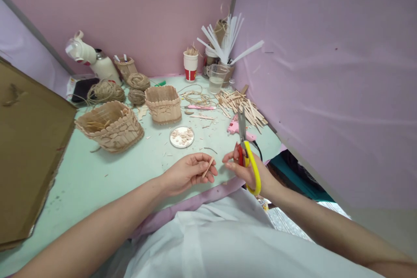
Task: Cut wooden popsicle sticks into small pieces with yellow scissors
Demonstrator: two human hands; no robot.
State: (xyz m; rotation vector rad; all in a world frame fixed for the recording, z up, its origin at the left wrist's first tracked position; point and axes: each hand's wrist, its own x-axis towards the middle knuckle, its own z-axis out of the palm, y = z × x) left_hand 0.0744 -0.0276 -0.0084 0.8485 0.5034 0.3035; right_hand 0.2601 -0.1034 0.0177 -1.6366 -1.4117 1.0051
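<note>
My left hand [189, 173] is curled, palm up, around a short piece of wooden craft stick [208, 167] near the table's front edge. My right hand [245, 169] is closed on a pair of scissors [246, 147] with red and yellow handles, blades pointing up and away. The two hands nearly touch at the fingertips. Beyond them a round clear dish [181, 137] holds small wooden chips.
Two stick-built baskets [112, 127] [163, 103] stand on the mint table [97, 178] with twine balls [106, 91], a pink glue gun [233, 127], a pile of craft sticks [243, 106], cups [190, 66] and a cardboard sheet [26, 156] at left. Pink walls close in on the right.
</note>
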